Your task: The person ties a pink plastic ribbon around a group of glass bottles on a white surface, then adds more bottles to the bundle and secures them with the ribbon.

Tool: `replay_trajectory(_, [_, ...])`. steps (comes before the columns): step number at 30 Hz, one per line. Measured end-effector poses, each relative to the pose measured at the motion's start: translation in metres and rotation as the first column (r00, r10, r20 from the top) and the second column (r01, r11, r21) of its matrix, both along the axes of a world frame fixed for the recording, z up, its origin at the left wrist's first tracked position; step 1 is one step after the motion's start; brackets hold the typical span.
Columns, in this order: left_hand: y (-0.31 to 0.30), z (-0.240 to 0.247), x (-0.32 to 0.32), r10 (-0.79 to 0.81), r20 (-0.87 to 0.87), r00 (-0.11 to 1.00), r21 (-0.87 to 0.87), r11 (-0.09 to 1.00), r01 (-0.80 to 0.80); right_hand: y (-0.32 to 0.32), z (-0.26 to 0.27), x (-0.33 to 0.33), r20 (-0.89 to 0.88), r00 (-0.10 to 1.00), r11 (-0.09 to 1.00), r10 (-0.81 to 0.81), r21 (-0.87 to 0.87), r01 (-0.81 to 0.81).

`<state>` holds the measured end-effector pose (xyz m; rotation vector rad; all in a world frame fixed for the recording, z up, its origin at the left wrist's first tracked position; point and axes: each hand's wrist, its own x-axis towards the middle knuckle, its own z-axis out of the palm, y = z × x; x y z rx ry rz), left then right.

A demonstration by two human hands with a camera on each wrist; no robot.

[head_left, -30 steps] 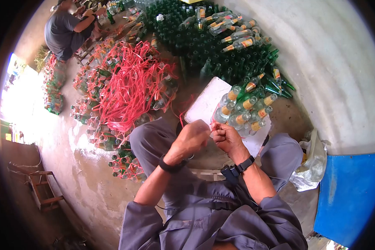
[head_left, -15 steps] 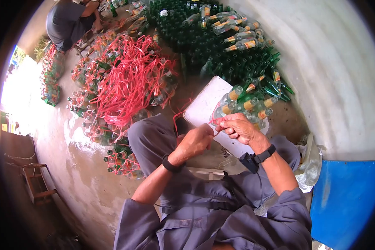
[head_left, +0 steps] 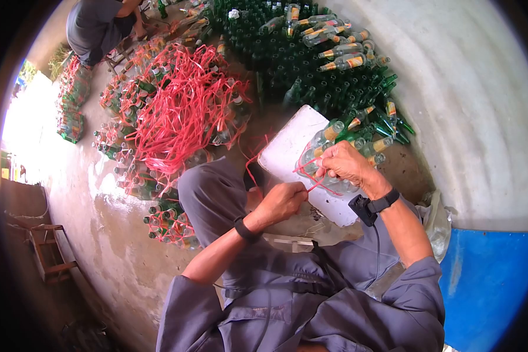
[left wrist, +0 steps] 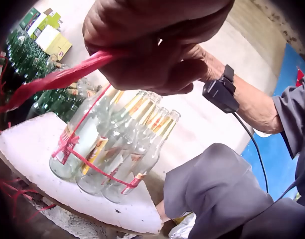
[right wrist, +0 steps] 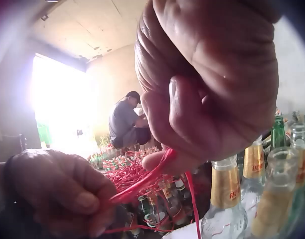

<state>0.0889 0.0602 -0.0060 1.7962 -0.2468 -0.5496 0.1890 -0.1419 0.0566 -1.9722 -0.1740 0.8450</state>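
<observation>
Clear glass bottles with yellow neck labels [left wrist: 92, 144] stand grouped on a white board [left wrist: 33, 144], red twine [left wrist: 87, 162] running around their lower part. My left hand [head_left: 280, 203] grips a strand of the twine at the board's near side. Over the bottles, my right hand [head_left: 349, 164] pinches the twine between thumb and fingers. A red length [right wrist: 137, 186] stretches between both hands in the right wrist view. In the left wrist view the left hand [left wrist: 152, 45] hides some bottle tops.
A heap of red twine [head_left: 182, 111] lies over bundled bottles at the left. Many green bottles [head_left: 270, 64] stand behind the board. A person [head_left: 94, 29] sits at the far left. A blue panel [head_left: 490, 281] and a plastic bag [head_left: 437, 226] are at the right.
The hands were close together; my right hand has moved up and right over the bottles, drawing the twine out, while my left has shifted slightly right.
</observation>
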Motion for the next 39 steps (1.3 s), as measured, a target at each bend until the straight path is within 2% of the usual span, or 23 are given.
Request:
replay_trajectory(1, [-0.004,0.001,0.002,-0.003,-0.083,0.997,-0.044,0.999,-0.001,0.001,0.0,0.003,0.026,1.0,1.0,0.008,0.011,-0.009])
replay_trajectory(2, [-0.009,0.001,0.004,-0.003,-0.084,0.996,-0.047,0.999,-0.001,0.002,0.0,0.006,0.052,0.999,1.0,0.016,0.023,-0.017])
replay_trajectory(4, [-0.018,0.001,0.006,0.093,-0.152,0.984,-0.14,0.983,-0.115,0.006,0.003,0.013,0.081,0.996,0.999,0.027,-0.036,-0.024])
replay_trajectory(5, [-0.021,0.0,0.009,0.092,-0.153,0.984,-0.142,0.983,-0.114,0.008,0.005,0.017,0.112,0.993,0.995,0.039,-0.09,-0.029])
replay_trajectory(7, [-0.026,-0.003,0.016,0.221,-0.205,0.954,-0.151,0.955,-0.254,0.01,0.003,0.026,0.112,0.992,0.995,0.063,-0.086,-0.053])
replay_trajectory(10, [-0.03,-0.012,0.026,0.298,-0.224,0.928,-0.201,0.917,-0.343,0.014,0.003,0.033,0.119,0.985,0.991,0.124,-0.07,-0.116])
replay_trajectory(15, [-0.035,-0.028,0.035,0.31,-0.224,0.924,-0.266,0.892,-0.364,0.017,-0.003,0.044,0.191,0.959,0.977,0.207,-0.089,-0.194])
replay_trajectory(17, [-0.038,-0.031,0.037,0.313,-0.232,0.921,-0.272,0.888,-0.37,0.017,-0.002,0.046,0.252,0.915,0.947,0.316,-0.147,-0.287])
replay_trajectory(18, [-0.039,-0.029,0.04,0.333,-0.22,0.917,-0.281,0.878,-0.387,0.017,0.0,0.047,0.248,0.916,0.947,0.316,-0.149,-0.286])
replay_trajectory(20, [-0.043,-0.03,0.045,0.354,-0.211,0.911,-0.292,0.867,-0.405,0.018,0.003,0.048,0.416,0.77,0.861,0.483,-0.384,-0.333])
replay_trajectory(21, [-0.045,-0.031,0.047,0.366,-0.203,0.908,-0.312,0.855,-0.415,0.017,0.002,0.048,0.414,0.771,0.861,0.484,-0.385,-0.333])
replay_trajectory(23, [-0.048,-0.036,0.052,0.378,-0.198,0.904,-0.332,0.842,-0.425,0.013,0.0,0.045,0.624,0.607,0.868,0.492,-0.407,-0.285])
replay_trajectory(24, [-0.049,-0.039,0.055,0.357,-0.227,0.906,-0.357,0.835,-0.419,0.012,0.001,0.044,0.621,0.608,0.866,0.494,-0.409,-0.287])
replay_trajectory(26, [-0.053,-0.043,0.057,0.337,-0.257,0.906,-0.384,0.824,-0.416,0.008,0.005,0.041,0.718,0.502,0.876,0.481,-0.381,-0.295])
replay_trajectory(27, [-0.054,-0.042,0.057,0.32,-0.274,0.907,-0.397,0.822,-0.409,0.006,0.007,0.039,0.717,0.502,0.875,0.483,-0.382,-0.296])
replay_trajectory(29, [-0.057,-0.043,0.058,0.302,-0.293,0.907,-0.409,0.818,-0.405,0.001,0.009,0.036,0.676,0.459,0.817,0.577,-0.488,-0.308])
replay_trajectory(33, [-0.064,-0.051,0.06,0.327,-0.265,0.907,-0.401,0.818,-0.412,-0.007,0.006,0.029,0.747,0.469,0.881,0.471,-0.369,-0.297])
replay_trajectory(35, [-0.064,-0.052,0.061,0.326,-0.268,0.907,-0.393,0.822,-0.412,-0.01,0.007,0.026,0.7,0.584,0.912,0.41,-0.307,-0.273])
replay_trajectory(39, [-0.062,-0.051,0.062,0.304,-0.287,0.908,-0.361,0.844,-0.397,-0.016,-0.003,0.022,0.753,0.582,0.951,0.308,-0.223,-0.215])
